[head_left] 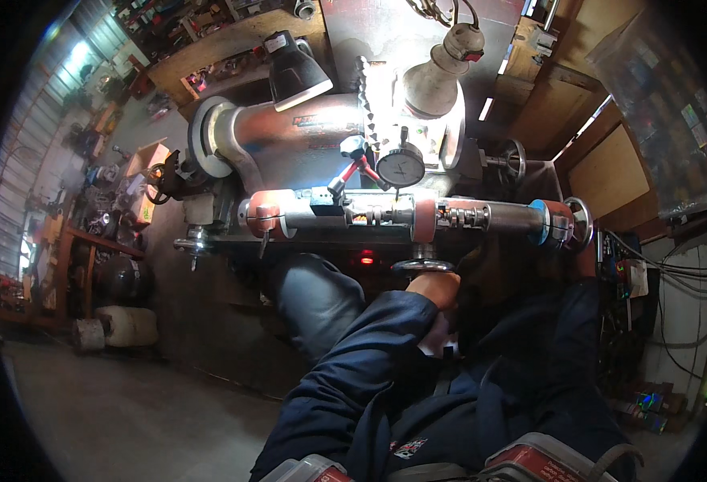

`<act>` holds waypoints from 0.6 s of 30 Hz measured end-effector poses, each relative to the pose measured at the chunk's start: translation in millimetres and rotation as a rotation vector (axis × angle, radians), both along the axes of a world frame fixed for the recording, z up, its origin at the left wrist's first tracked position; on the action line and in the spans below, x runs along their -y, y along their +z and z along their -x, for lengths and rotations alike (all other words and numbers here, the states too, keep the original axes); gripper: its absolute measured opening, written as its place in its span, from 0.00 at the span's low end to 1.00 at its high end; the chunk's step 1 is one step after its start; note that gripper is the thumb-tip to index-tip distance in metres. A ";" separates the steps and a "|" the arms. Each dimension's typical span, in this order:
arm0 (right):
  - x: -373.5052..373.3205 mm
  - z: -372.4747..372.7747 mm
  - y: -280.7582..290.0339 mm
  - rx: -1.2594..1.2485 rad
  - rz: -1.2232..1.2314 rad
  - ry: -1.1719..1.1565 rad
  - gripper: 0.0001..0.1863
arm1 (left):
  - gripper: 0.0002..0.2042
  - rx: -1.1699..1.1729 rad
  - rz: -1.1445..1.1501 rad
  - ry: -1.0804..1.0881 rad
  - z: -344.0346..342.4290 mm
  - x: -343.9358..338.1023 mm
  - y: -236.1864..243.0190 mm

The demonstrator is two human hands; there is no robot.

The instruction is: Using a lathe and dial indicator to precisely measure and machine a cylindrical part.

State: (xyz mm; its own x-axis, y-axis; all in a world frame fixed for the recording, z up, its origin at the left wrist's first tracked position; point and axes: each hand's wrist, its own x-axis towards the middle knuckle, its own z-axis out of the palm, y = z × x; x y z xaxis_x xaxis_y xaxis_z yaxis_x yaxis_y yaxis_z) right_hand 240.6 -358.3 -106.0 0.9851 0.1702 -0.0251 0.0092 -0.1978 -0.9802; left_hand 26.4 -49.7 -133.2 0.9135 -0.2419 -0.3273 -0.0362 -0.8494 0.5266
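Note:
My left hand (438,289) is at the near rim of a metal handwheel (423,265) on the front of a workshop machine. It appears closed on the rim, though most of its fingers are hidden. Its dark blue sleeve reaches up from the lower edge. My right sleeve (574,321) shows in shadow at the right, but the hand itself is out of sight. Above the handwheel runs a long horizontal metal bar (514,218) with brown collars. A round dial gauge (401,166) stands over the bar on a red jointed arm (353,173) rising from a black block base (327,201).
A black lamp (295,72) and a bright, pale conical fitting (434,84) sit above a large cylindrical housing (297,132). Other handwheels are at the bar's right end (582,225) and the machine's left (195,243). Cables (667,269) hang at right; cluttered shelves stand left.

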 end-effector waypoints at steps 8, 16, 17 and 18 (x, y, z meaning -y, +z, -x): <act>47.4 17.9 5.5 -0.135 -0.376 -0.030 0.16 | 0.17 -0.137 0.061 0.031 5.0 -6.3 35.7; 28.1 17.8 60.7 -0.022 -0.191 -0.054 0.14 | 0.17 -0.061 0.036 0.056 -1.4 0.3 -6.9; 27.6 14.6 62.6 0.005 -0.115 -0.071 0.14 | 0.16 -0.020 -0.008 0.042 -2.0 1.2 -9.2; 26.5 13.3 63.3 0.004 -0.116 -0.070 0.14 | 0.16 -0.022 -0.009 0.043 -3.3 2.5 -12.7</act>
State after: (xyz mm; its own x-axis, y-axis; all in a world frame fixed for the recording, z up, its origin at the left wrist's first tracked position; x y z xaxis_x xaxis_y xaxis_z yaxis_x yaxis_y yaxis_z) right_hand 227.3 -384.8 -42.6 0.9947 0.1026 -0.0058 0.0028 -0.0833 -0.9965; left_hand 29.8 -52.3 -145.9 0.9154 -0.1999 -0.3494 0.0117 -0.8545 0.5194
